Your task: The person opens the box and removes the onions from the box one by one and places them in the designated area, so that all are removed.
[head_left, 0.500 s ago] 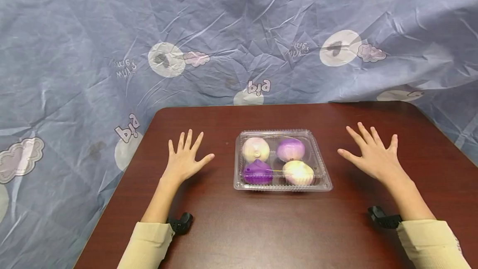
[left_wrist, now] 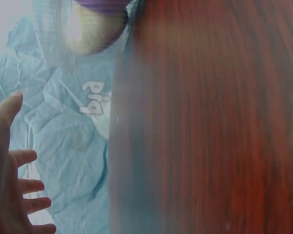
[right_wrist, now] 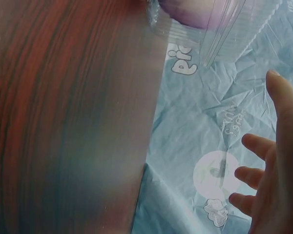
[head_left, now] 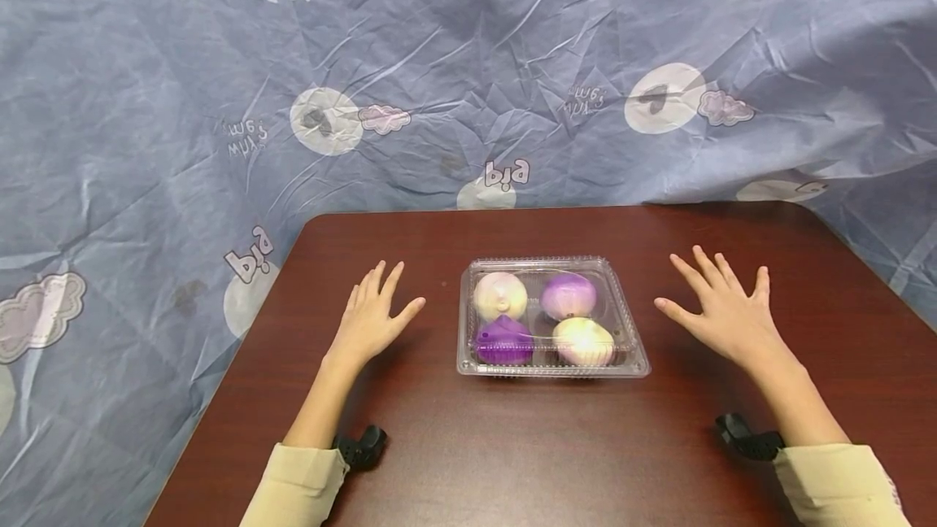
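Observation:
In the head view a lidded clear plastic box [head_left: 554, 370] lies on the table between the two hands. Inside it are several onion-like bulbs: a pale one [head_left: 501, 296], a deep purple one [head_left: 505, 341], a purple-and-white one [head_left: 568, 297] and a cream one [head_left: 583, 341]. To the box's left, my left hand [head_left: 368, 322] is apart from it, fingers extended and thumb out. My right hand [head_left: 726, 317] is on the other side with fingers spread, also apart from the box. Both hold nothing. The wrist views show part of the box above each hand.
A dark red-brown wooden table [head_left: 512, 446] with rounded far corners bears the box. Behind it hangs a wrinkled blue-grey printed cloth [head_left: 439, 47]. Each wrist wears a black camera mount, the left one [head_left: 363, 447] and the right one [head_left: 747, 437], below cream sleeves.
Both hands have shifted slightly inward toward the box, and the left fingers have drawn closer together. The box has stayed in place on the table.

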